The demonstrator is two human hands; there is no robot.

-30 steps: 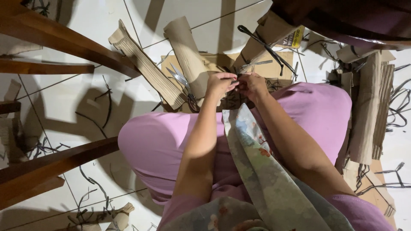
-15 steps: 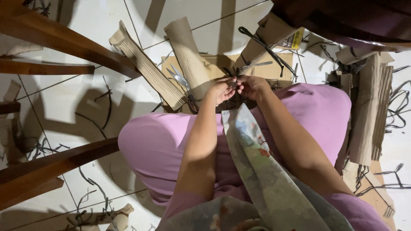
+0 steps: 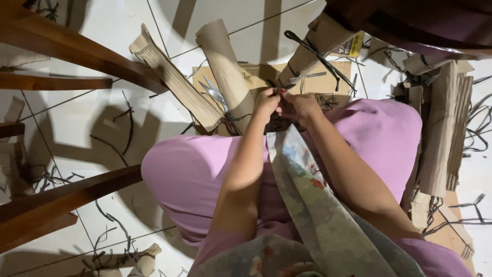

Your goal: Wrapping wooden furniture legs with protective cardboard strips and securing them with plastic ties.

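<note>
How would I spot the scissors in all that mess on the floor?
Start at the person's two hands, left hand and right hand, meeting above the pink lap. Just to the left of them stands a rolled tube of corrugated cardboard. The scissors lie against its left side: the only shiny metal blades among brown card and dark strips.

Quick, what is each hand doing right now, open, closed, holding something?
Left hand: fingers curled, pinching something small against the right hand; what it is cannot be told.
Right hand: fingers curled, meeting the left hand; its hold cannot be told.
</note>
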